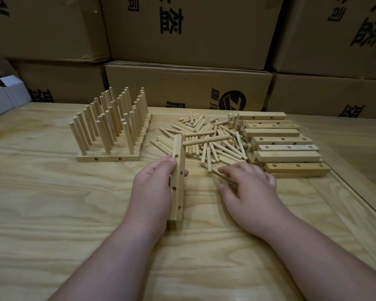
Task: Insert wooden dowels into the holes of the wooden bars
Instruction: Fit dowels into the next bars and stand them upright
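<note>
My left hand [154, 187] grips a wooden bar [178, 181] that stands on edge on the table, pointing away from me. Its drilled holes face right. One dowel [206, 140] sticks out sideways from the bar's far end. My right hand [248, 183] reaches into the near edge of a loose pile of dowels [206, 137], its fingers curled over a dowel that is mostly hidden beneath them. A stack of bars without dowels [284, 146] lies to the right of the pile. Several finished bars with upright dowels [113, 124] stand at the left.
Stacked cardboard boxes [189, 88] wall off the far side of the wooden table [74, 213]. White boxes [2, 98] sit at the far left. A raised table edge strip [345, 192] runs diagonally at the right.
</note>
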The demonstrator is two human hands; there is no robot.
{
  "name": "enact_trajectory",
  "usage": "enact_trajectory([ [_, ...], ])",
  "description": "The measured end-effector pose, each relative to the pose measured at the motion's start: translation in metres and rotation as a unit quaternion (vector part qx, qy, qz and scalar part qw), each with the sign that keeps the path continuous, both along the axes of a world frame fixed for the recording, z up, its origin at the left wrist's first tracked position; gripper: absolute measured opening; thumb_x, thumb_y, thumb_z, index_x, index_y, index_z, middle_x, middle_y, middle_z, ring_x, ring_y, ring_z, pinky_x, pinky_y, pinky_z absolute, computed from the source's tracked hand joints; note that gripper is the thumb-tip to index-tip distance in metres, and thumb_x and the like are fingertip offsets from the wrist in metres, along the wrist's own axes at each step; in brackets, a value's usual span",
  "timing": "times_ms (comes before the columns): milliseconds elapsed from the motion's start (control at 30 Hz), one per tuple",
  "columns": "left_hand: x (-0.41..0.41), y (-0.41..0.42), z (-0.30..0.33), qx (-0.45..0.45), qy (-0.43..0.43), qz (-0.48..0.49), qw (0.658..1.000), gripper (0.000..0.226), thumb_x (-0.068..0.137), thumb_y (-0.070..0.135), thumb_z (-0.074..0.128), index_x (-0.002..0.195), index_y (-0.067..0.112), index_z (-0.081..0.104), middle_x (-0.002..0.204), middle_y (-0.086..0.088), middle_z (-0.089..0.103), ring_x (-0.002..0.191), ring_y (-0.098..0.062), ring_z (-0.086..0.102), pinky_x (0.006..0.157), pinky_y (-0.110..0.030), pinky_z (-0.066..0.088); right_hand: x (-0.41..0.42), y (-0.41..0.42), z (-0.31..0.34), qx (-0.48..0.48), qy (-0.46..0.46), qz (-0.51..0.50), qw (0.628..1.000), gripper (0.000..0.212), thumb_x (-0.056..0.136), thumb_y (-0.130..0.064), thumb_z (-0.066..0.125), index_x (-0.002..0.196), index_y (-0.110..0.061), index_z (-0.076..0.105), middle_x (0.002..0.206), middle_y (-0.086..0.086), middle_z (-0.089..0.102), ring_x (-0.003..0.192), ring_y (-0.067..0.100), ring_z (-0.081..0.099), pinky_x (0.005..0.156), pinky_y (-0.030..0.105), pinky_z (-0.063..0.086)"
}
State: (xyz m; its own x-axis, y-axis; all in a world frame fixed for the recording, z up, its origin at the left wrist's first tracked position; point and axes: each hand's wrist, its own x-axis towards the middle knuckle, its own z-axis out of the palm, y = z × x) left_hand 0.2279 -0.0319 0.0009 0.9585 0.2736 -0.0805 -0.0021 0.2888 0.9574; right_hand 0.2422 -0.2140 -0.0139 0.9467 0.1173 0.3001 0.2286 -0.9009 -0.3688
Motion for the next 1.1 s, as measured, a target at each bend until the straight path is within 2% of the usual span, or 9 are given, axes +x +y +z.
enact_trajectory([
  [167,0.000,0.001,-0.001,0.002,-0.003,0.001,1.000,0.024,0.100,0.025,0.055,0.111,0.013,0.071,0.076,-0.002,0.075,0.054,-0.009,0.063,0.046,-0.020,0.049,0.003,-0.001,-0.002,-0.040,-0.003,-0.072,0.997,0.036,0.093,-0.046,0.053,0.126,-0.038,0.061,0.115,-0.016,0.050,0.120,0.012,0.039,0.103,0.041,0.021],
  [267,0.001,0.001,-0.001,0.011,-0.006,-0.001,1.000,0.025,0.101,0.026,0.054,0.113,0.013,0.071,0.076,-0.002,0.075,0.054,-0.009,0.063,0.046,-0.019,0.049,0.004,-0.003,-0.002,-0.036,-0.018,-0.098,0.994,0.017,0.091,-0.043,0.058,0.104,-0.040,0.068,0.100,-0.018,0.046,0.113,0.013,0.042,0.090,0.037,0.018],
  [333,0.001,0.001,-0.001,0.009,-0.005,0.000,1.000,0.024,0.101,0.025,0.054,0.114,0.014,0.070,0.077,-0.002,0.075,0.055,-0.009,0.063,0.047,-0.020,0.049,0.004,-0.003,-0.002,-0.027,-0.025,-0.096,0.995,0.007,0.092,-0.040,0.060,0.094,-0.040,0.066,0.098,-0.017,0.049,0.110,0.012,0.043,0.086,0.034,0.015],
  [433,0.000,0.001,0.000,0.010,-0.009,0.002,1.000,0.024,0.101,0.025,0.054,0.113,0.014,0.071,0.077,-0.002,0.075,0.055,-0.009,0.063,0.047,-0.020,0.050,0.003,-0.002,0.000,-0.002,-0.045,-0.055,0.997,0.005,0.095,-0.036,0.058,0.093,-0.040,0.060,0.098,-0.019,0.053,0.106,0.007,0.043,0.089,0.031,0.016],
  [533,0.000,0.000,-0.001,0.012,-0.012,0.006,1.000,0.024,0.100,0.025,0.054,0.112,0.014,0.072,0.077,-0.003,0.075,0.054,-0.009,0.062,0.046,-0.020,0.049,-0.002,0.001,0.005,0.072,-0.075,0.029,0.994,0.013,0.097,-0.029,0.057,0.095,-0.041,0.053,0.092,-0.025,0.055,0.097,-0.003,0.042,0.093,0.024,0.016],
  [633,0.001,-0.001,-0.001,0.007,-0.011,0.009,1.000,0.025,0.100,0.024,0.055,0.111,0.009,0.071,0.072,-0.002,0.072,0.053,-0.009,0.062,0.045,-0.021,0.048,-0.007,0.004,0.007,0.111,-0.107,0.083,0.985,0.009,0.099,-0.027,0.056,0.100,-0.036,0.058,0.092,-0.027,0.057,0.100,-0.005,0.046,0.098,0.013,0.014],
  [833,0.000,-0.001,0.000,-0.005,-0.015,0.018,1.000,0.023,0.101,0.023,0.055,0.109,0.009,0.072,0.067,-0.001,0.069,0.051,-0.009,0.062,0.043,-0.020,0.048,-0.010,0.006,0.009,0.125,-0.130,0.127,0.975,0.011,0.093,-0.029,0.056,0.099,-0.028,0.064,0.090,-0.025,0.058,0.096,0.002,0.052,0.098,0.032,0.029],
  [967,0.000,0.000,0.000,-0.003,-0.014,0.033,0.999,0.026,0.100,0.024,0.054,0.110,0.006,0.070,0.062,0.001,0.066,0.050,-0.008,0.061,0.042,-0.019,0.046,-0.011,0.005,0.009,0.131,-0.135,0.134,0.973,0.008,0.090,-0.027,0.059,0.097,-0.029,0.063,0.089,-0.025,0.056,0.097,0.004,0.052,0.097,0.033,0.031],
  [1100,0.001,0.000,-0.001,-0.005,-0.019,0.036,0.999,0.023,0.100,0.024,0.056,0.112,0.011,0.071,0.062,0.006,0.067,0.052,-0.006,0.061,0.044,-0.019,0.048,-0.011,0.005,0.010,0.138,-0.156,0.146,0.967,0.009,0.088,-0.023,0.062,0.096,-0.027,0.063,0.091,-0.024,0.056,0.097,0.004,0.053,0.096,0.031,0.035],
])
